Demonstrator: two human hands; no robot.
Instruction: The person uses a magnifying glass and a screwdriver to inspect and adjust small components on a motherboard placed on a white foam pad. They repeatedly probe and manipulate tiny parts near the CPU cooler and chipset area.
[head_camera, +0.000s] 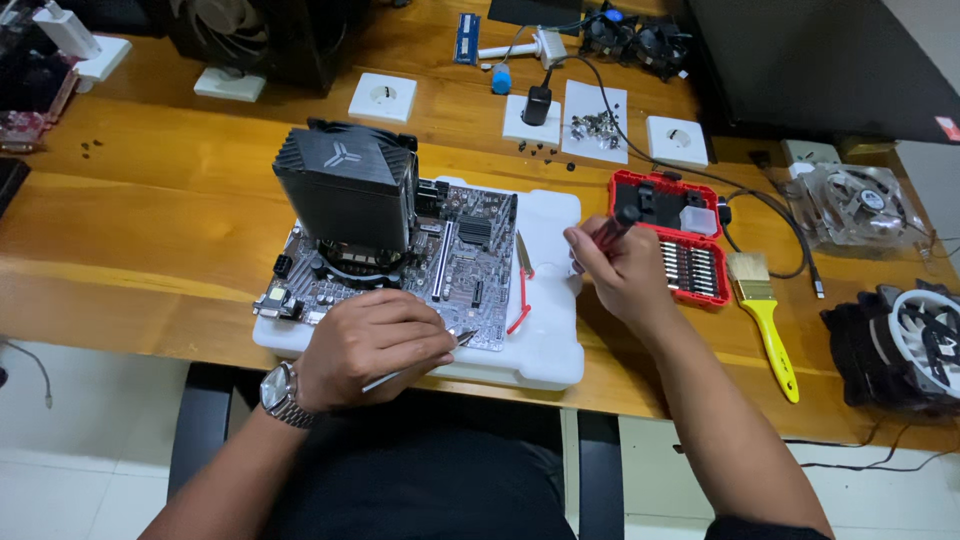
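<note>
A computer motherboard (470, 270) lies on a white foam sheet (550, 330) on the wooden table, with a large black tower cooler (347, 190) mounted on its left half. My left hand (375, 345), a metal watch on its wrist, rests at the board's near edge and pinches thin silver tweezers (462, 340) whose tip touches the board's lower right corner. My right hand (622, 268) is raised over the foam's right edge and grips a red-and-black screwdriver (612, 230). Red-handled tweezers (522, 285) lie on the foam between the hands.
A red bit case (685, 245) lies open right of the foam, beside a yellow-handled brush (765, 320). Case fans (905, 345) sit at the far right. White sockets (382, 97), a sheet with loose screws (595, 125) and cables lie at the back.
</note>
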